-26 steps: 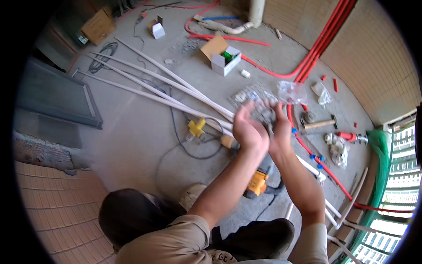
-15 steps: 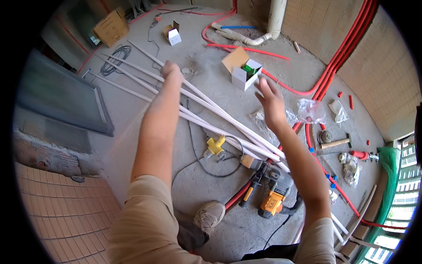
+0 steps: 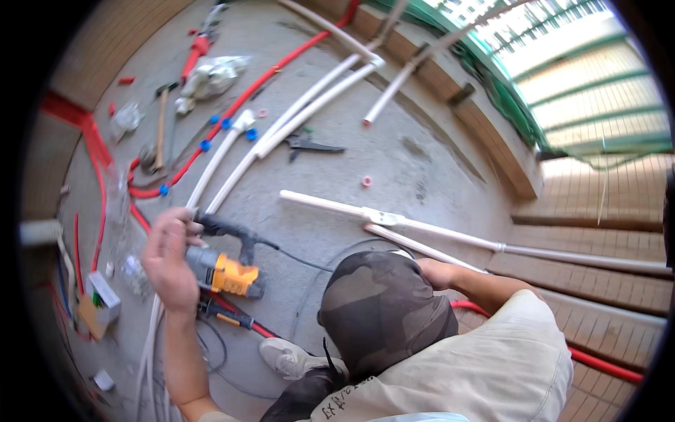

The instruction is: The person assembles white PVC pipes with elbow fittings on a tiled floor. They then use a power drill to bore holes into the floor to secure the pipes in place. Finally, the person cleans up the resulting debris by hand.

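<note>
My left hand point(image 3: 171, 264) hovers at the left, its fingers loosely bent and apart, with nothing visible in them. Just beside and beneath it lies an orange and grey rotary hammer point(image 3: 233, 275). The hammer's black handle and cable run to the right. On the other side, my right hand point(image 3: 436, 273) is bent in behind a rounded camouflage-patterned cloth form point(image 3: 387, 306), which hides most of its fingers. A white pipe point(image 3: 425, 248) passes close beyond that hand. A longer white pipe with a fitting point(image 3: 383, 217) lies farther out.
Joined white pipes point(image 3: 304, 112) lie ahead, near a dark plier-like tool point(image 3: 313, 145). A red pipe with blue fittings point(image 3: 184, 172), a hammer point(image 3: 161, 130) and plastic bags point(image 3: 211, 76) are at the left. A low ledge point(image 3: 450, 105) and green netting point(image 3: 503, 119) border the right.
My view has swung to the right, bringing the netting and ledge closer. My outstretched arms have separated: the left is above the rotary hammer, the right is folded in at the right.
</note>
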